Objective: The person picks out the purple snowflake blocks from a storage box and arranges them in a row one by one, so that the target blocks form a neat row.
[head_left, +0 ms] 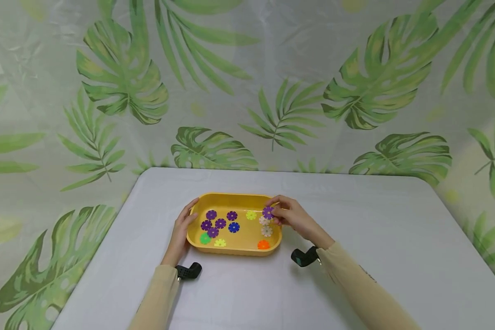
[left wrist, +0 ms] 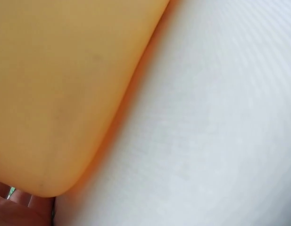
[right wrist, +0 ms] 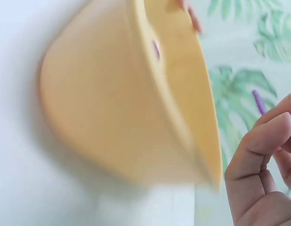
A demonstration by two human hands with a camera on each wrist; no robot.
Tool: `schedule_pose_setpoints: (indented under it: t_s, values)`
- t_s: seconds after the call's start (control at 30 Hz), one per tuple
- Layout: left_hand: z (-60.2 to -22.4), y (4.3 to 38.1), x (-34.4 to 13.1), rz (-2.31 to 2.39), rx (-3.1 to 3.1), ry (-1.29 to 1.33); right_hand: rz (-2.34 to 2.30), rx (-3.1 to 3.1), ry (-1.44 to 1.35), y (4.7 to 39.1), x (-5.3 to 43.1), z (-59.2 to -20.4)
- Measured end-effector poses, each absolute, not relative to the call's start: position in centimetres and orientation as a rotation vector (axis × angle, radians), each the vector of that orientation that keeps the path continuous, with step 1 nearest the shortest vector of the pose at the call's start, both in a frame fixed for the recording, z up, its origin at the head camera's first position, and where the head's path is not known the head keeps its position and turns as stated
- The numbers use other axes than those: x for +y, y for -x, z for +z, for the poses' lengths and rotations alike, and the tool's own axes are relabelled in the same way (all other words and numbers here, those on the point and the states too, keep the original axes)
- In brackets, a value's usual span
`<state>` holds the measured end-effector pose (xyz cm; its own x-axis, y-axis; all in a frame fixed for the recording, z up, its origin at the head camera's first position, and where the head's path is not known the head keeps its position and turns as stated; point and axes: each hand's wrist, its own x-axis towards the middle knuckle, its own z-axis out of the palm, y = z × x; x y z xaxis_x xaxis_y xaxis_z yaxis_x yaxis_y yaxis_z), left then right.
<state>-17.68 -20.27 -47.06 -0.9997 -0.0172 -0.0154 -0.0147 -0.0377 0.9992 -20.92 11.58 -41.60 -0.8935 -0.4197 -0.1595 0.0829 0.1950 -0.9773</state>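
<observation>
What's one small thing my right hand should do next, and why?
Probably carry the purple piece leftward: your right hand pinches it over the right end of the yellow tray, while the other purple pieces lie toward the left end, and your left hand holds the tray there.

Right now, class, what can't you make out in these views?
Head: part of the upper white piece, behind the held purple piece.
Head: the marking on the right sleeve, too small to read.
Left wrist: inside the yellow tray, hidden by its outer wall.
Right wrist: part of the held purple piece, hidden by the right hand.
</observation>
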Motion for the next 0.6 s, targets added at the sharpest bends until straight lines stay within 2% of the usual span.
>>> schedule_pose_setpoints:
  t_s: [0.17, 0.37, 0.6]
  values:
    - [-48.0, 18.2, -20.6, -2.268, -2.171, -0.050, -1.724, 2.186, 0.245, 21.0, 16.5, -42.0]
    - [-49.9, 18.8, -21.0, -2.263, -2.149, -0.046, -1.739, 2.254, 0.137, 20.6, 22.9, -44.4]
    - [-50.0, 18.8, -20.8, -2.220, -2.159, -0.031, -1.631, 2.333, 0.027, 19.9, 26.5, -46.4]
